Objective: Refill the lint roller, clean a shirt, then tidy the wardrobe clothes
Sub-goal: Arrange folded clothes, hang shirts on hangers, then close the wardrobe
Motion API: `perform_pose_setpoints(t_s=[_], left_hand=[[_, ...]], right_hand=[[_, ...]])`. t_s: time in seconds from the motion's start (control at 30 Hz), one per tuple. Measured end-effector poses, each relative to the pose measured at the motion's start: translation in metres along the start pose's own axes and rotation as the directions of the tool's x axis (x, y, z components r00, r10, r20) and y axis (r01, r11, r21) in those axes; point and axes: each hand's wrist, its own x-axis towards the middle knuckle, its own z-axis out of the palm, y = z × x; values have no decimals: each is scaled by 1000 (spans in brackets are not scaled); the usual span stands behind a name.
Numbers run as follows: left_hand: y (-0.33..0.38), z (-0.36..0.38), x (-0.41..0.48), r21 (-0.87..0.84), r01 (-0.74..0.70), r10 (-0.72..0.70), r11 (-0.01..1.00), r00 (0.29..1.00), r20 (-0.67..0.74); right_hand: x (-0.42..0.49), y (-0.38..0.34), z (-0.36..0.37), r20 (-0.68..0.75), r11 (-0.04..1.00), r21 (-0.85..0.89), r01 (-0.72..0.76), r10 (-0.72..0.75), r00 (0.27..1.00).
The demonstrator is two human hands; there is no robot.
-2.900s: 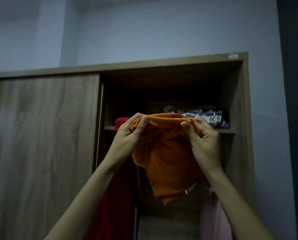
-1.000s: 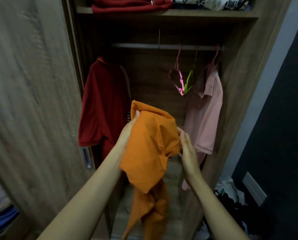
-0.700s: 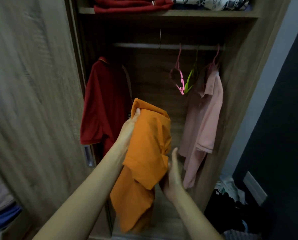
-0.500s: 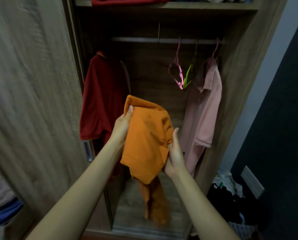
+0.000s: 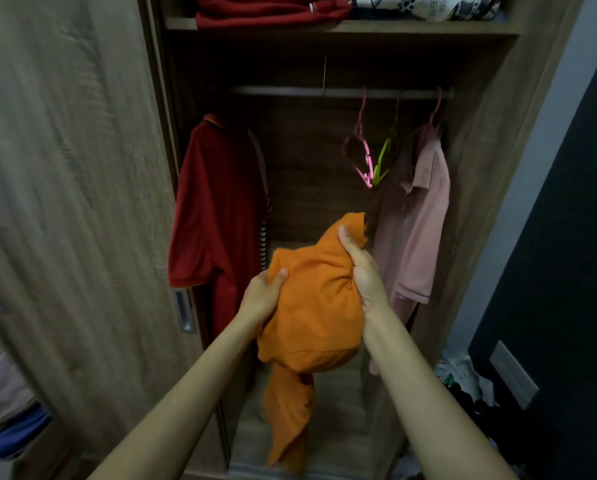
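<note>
Loosely bunched, the orange shirt point(image 5: 314, 306) hangs vertically, left hand point(image 5: 260, 300) and right hand point(image 5: 366, 276) clutching its upper folds.

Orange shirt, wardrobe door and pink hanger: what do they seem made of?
The orange shirt looks like soft matte fabric, probably cotton knit: it bunches and drapes limply. The wardrobe door is matte wood-grain board, possibly laminate. The pink hanger is likely plastic: thin, bright, slightly shiny.

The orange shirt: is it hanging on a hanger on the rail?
No, the left hand and the right hand hold the orange shirt bunched up below the rail.
</note>
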Motion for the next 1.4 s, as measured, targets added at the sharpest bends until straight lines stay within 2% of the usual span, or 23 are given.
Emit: perform_pose_setpoints(t_s=[0.07,0.2,0.27,0.4,0.57,0.67,0.73,1.0,1.2,1.27,1.33,1.4], left_hand=[[6,3,-3,83,-7,6,997,1000,11],[33,1,-17,-133,-52,62,990,995,77],[44,-2,-26,-249,-26,66,968,986,152],[46,4,-34,-424,130,11,896,949,314],[35,9,-31,-600,256,-23,758,929,368],[31,6,-28,-605,241,2,759,928,372],[29,5,-25,-592,223,-6,774,939,345],[28,15,-19,-652,201,18,731,949,314],[32,14,-17,-611,181,66,771,931,359],[31,11,-19,-560,110,161,821,897,412],[29,9,-21,-438,-72,281,896,856,434],[27,11,-23,-348,-207,348,914,842,412]], right_hand=[[6,-6,2,-10,996,-73,44,-45,999],[14,-2,2,-1,985,-148,87,-88,996],[13,9,-1,31,986,-160,35,-30,999],[8,17,1,32,995,-93,-39,42,999],[3,22,-1,7,979,-37,-200,200,980],[4,27,-5,67,969,109,-222,215,974],[5,28,-7,105,971,142,-194,180,978],[8,32,-11,135,994,61,-89,80,988],[16,34,-16,138,995,62,-75,66,988],[20,32,-18,158,988,121,-99,79,984],[23,30,-19,173,980,158,-124,96,980],[26,31,-21,182,970,184,-158,124,975]])
